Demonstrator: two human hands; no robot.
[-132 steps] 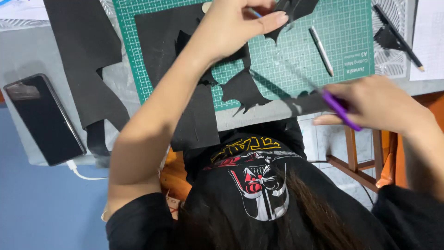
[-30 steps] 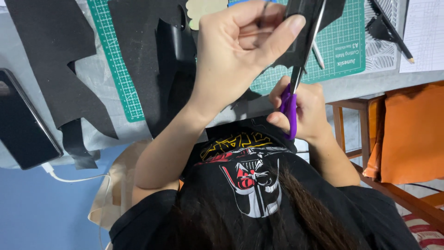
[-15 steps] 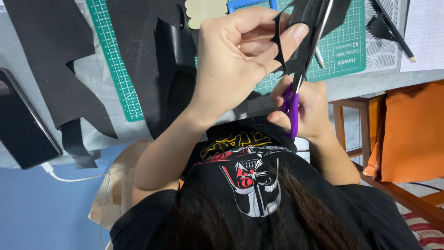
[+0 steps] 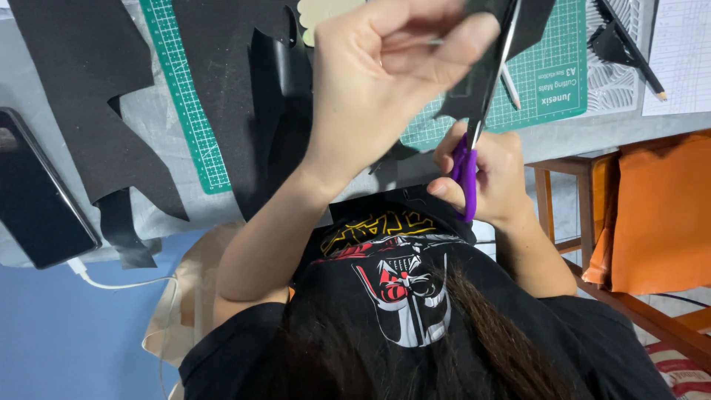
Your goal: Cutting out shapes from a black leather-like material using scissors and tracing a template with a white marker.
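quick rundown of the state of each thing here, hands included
left hand: raised, pinching the black sheet piece
right hand: gripping the purple-handled scissors
scissors: blades up against the black piece
green cutting mat: flat, partly covered
black smartphone: screen dark, white cable attached

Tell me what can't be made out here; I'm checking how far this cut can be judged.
Head view only:
- Scissors: blade tips run past the top edge.
- Black sheet being cut: top cut off by the edge, part behind the left hand.
- Right hand: fingers curled around the purple handles, grip unclear.
- Phone: left side cropped.
- Pencil: upper end out of frame.
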